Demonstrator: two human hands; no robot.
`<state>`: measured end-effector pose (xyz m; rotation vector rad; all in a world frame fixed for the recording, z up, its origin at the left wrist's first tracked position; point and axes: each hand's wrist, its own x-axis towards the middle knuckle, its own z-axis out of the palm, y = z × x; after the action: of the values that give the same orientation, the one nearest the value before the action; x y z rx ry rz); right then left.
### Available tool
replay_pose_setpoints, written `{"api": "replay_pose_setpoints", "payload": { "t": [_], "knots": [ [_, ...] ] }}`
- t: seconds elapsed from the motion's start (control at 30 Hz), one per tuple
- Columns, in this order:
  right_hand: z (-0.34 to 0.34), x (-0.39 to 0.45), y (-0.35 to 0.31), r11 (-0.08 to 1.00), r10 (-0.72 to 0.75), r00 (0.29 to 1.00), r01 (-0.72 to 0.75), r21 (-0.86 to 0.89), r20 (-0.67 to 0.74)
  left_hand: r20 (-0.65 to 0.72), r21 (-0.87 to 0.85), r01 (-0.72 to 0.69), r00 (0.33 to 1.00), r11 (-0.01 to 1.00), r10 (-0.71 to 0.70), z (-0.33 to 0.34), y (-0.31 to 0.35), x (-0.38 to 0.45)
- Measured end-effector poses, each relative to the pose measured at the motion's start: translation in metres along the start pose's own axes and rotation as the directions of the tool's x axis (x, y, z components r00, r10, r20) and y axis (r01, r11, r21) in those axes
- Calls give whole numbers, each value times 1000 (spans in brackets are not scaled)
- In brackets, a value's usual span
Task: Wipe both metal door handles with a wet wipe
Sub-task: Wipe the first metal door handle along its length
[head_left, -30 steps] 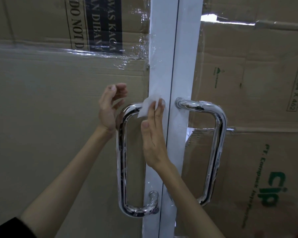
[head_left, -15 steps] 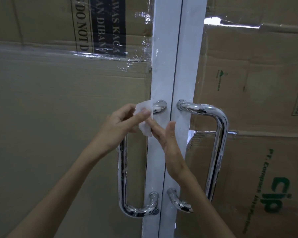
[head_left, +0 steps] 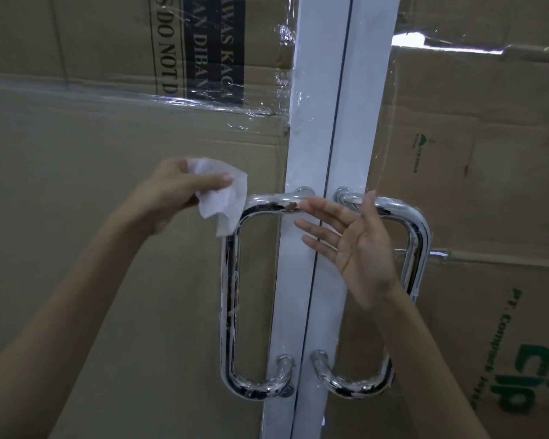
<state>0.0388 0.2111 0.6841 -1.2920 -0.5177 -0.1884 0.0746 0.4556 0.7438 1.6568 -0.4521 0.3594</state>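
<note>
Head view shows the left hand [head_left: 171, 198] pinching a limp, light wet wipe [head_left: 224, 198] beside the left handle [head_left: 230, 280], the right hand [head_left: 352, 245] spread empty; slick chrome likely needs the wipe wrapped around it.

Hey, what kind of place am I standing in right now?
Probably the entrance of a shop or office under renovation or closed up: white-framed double doors with chrome pull handles, and flattened cardboard boxes taped over the panes behind clear plastic film.
</note>
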Motion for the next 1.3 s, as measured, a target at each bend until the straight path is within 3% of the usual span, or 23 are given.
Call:
{"api": "replay_pose_setpoints", "payload": {
  "t": [0.2, 0.37, 0.47, 0.53, 0.63, 0.87, 0.97, 1.1, 1.17, 1.23, 1.3],
  "knots": [
    [0, 5, -4, 998, -46, 999, 45, -40, -25, -170, 283, -166, 960, 945, 220, -2, 13, 37],
    [14, 23, 4, 933, -243, 963, 200, -298, -116, 116, 464, -285, 958, 839, 261, 41, -11, 14],
    [15, 35, 14, 894, -268, 960, 214, -393, -85, 111, 363, -299, 954, 883, 278, 41, -26, 6],
    [13, 41, 23, 895, -264, 961, 214, -391, -78, 41, 257, -282, 959, 924, 281, 39, -25, 7],
    [11, 48, 38, 893, -315, 946, 266, -362, -81, 74, 124, -273, 961, 954, 265, 43, -21, 18],
    [12, 57, 50, 777, -497, 866, 423, -465, -43, 387, 291, -285, 908, 913, 160, 48, -33, 32],
    [9, 63, 58, 694, -527, 850, 418, -586, -18, 341, 293, -395, 894, 870, 291, 37, -51, 21],
    [9, 67, 65, 624, -565, 825, 421, -658, -8, 234, 179, -351, 923, 919, 306, 26, -72, 11],
    [10, 67, 65, 617, -578, 816, 427, -661, -13, 169, 324, -377, 925, 868, 339, 30, -73, 7],
    [11, 67, 66, 616, -595, 803, 439, -654, -20, 115, 562, -377, 917, 736, 382, 38, -69, 5],
    [13, 67, 66, 615, -612, 790, 452, -646, -30, 112, 694, -375, 900, 614, 421, 47, -62, 8]
  ]
}}
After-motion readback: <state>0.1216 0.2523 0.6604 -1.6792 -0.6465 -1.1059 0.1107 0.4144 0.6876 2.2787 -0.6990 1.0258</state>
